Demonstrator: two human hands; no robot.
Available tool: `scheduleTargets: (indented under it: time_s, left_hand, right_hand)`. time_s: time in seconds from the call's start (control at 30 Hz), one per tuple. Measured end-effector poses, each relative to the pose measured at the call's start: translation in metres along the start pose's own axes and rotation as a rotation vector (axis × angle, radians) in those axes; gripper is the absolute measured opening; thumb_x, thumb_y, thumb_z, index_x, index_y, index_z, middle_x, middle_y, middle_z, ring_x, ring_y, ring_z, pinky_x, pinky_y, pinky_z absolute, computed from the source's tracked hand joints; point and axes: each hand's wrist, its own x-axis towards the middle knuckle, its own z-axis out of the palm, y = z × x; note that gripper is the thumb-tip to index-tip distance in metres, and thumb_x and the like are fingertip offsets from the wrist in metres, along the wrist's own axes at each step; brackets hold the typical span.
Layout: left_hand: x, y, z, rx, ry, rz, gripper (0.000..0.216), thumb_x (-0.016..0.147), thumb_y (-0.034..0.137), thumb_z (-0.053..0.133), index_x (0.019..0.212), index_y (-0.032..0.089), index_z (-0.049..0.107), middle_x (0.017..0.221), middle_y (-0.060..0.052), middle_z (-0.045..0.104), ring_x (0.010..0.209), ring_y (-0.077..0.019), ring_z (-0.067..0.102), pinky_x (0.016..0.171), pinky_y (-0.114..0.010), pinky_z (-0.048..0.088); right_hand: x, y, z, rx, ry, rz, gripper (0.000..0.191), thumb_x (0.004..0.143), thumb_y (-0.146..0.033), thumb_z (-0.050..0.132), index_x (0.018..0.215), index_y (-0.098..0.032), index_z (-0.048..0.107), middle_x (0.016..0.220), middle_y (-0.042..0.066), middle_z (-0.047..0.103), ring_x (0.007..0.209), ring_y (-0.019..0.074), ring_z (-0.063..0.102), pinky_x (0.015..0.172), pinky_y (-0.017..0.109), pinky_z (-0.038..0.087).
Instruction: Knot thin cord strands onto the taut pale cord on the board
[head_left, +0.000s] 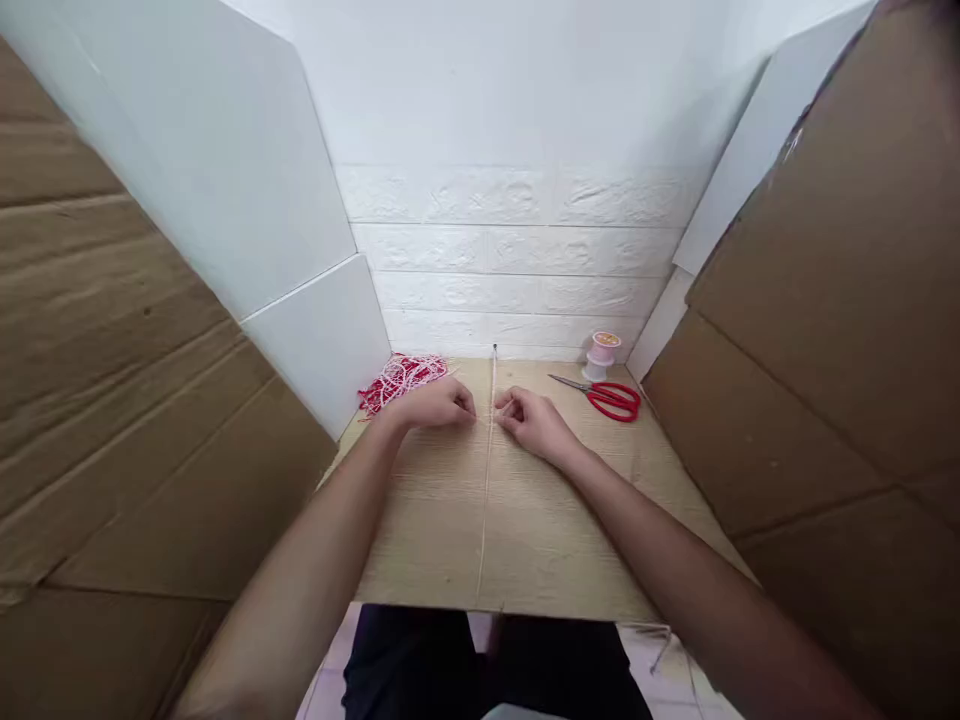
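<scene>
A pale cord runs from a small nail at the back of the wooden board down to its front edge. Just left of the cord, my left hand is closed in a pinch on a fine thread, most of it too thin to make out. Across from it, my right hand has its thumb and fingers pinched on thread too, close against the cord. Whether both hands grip one and the same thread I cannot tell. Behind my left wrist lies a pile of red and white braided cords.
Red-handled scissors lie to the right, blades pointing left. Behind them stand stacked spools of pink and white thread. Cardboard panels flank the wooden board, and a white brick-pattern wall closes the back.
</scene>
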Motion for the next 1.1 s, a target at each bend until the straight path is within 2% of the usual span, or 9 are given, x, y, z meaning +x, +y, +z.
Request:
scheduleTargets:
  time_s: [0.3,0.37,0.47,0.53,0.67,0.87,1.1]
  left_hand:
    - [0.000,-0.009,-0.002,0.000,-0.025,-0.066,0.021,0.067,0.032,0.064,0.075,0.014,0.069,0.070,-0.001,0.063,0.062,-0.0115,0.051,0.054,-0.022,0.034]
    - [0.001,-0.012,-0.003,-0.002,-0.032,-0.074,0.022,0.066,0.033,0.065,0.077,0.014,0.069,0.071,-0.001,0.064,0.063,-0.0118,0.051,0.055,-0.022,0.034]
    - [0.003,-0.014,-0.001,-0.011,-0.014,-0.052,0.028,0.068,0.034,0.064,0.087,0.016,0.071,0.079,-0.001,0.066,0.069,-0.0131,0.055,0.059,-0.021,0.036]
    - [0.005,-0.014,0.002,-0.023,0.004,-0.016,0.031,0.071,0.036,0.063,0.093,0.016,0.072,0.084,-0.002,0.067,0.074,-0.0140,0.057,0.062,-0.021,0.037]
    - [0.009,-0.012,0.009,-0.020,0.012,0.040,0.031,0.076,0.040,0.061,0.092,0.016,0.071,0.082,-0.002,0.066,0.073,-0.0134,0.056,0.062,-0.022,0.037]
    - [0.014,-0.013,0.013,0.001,0.025,0.068,0.026,0.076,0.036,0.059,0.085,0.014,0.070,0.076,0.000,0.063,0.067,-0.0112,0.052,0.059,-0.021,0.035]
    - [0.010,-0.013,0.010,0.011,0.051,0.022,0.023,0.074,0.034,0.057,0.079,0.014,0.068,0.067,0.001,0.057,0.059,-0.0098,0.046,0.053,-0.021,0.031]
  right_hand:
    - [-0.004,-0.005,-0.021,-0.318,-0.057,-0.042,0.023,0.073,-0.005,0.055,0.089,-0.018,0.065,0.073,0.000,0.065,0.064,0.0123,0.056,0.060,0.023,0.035]
    - [-0.004,-0.004,-0.021,-0.360,-0.073,-0.056,0.023,0.072,-0.005,0.055,0.088,-0.018,0.065,0.074,0.000,0.066,0.066,0.0126,0.056,0.061,0.024,0.035]
    - [-0.004,-0.003,-0.018,-0.410,-0.045,-0.105,0.014,0.074,-0.012,0.059,0.084,-0.019,0.067,0.079,0.002,0.066,0.074,0.0146,0.056,0.068,0.025,0.037]
    - [-0.004,-0.004,-0.015,-0.423,-0.022,-0.115,0.008,0.076,-0.021,0.064,0.082,-0.019,0.068,0.082,0.003,0.066,0.080,0.0163,0.056,0.073,0.026,0.037]
    - [-0.004,-0.004,-0.008,-0.400,-0.014,-0.087,0.014,0.078,-0.032,0.069,0.083,-0.019,0.068,0.083,0.004,0.064,0.081,0.0169,0.054,0.072,0.027,0.036]
    - [-0.002,-0.006,-0.001,-0.378,-0.041,-0.032,0.009,0.080,-0.025,0.069,0.077,-0.018,0.067,0.080,0.003,0.065,0.076,0.0152,0.053,0.066,0.026,0.034]
    - [0.000,-0.003,-0.006,-0.414,-0.026,0.008,0.010,0.082,-0.021,0.065,0.073,-0.017,0.065,0.081,0.004,0.066,0.076,0.0150,0.054,0.068,0.026,0.034]
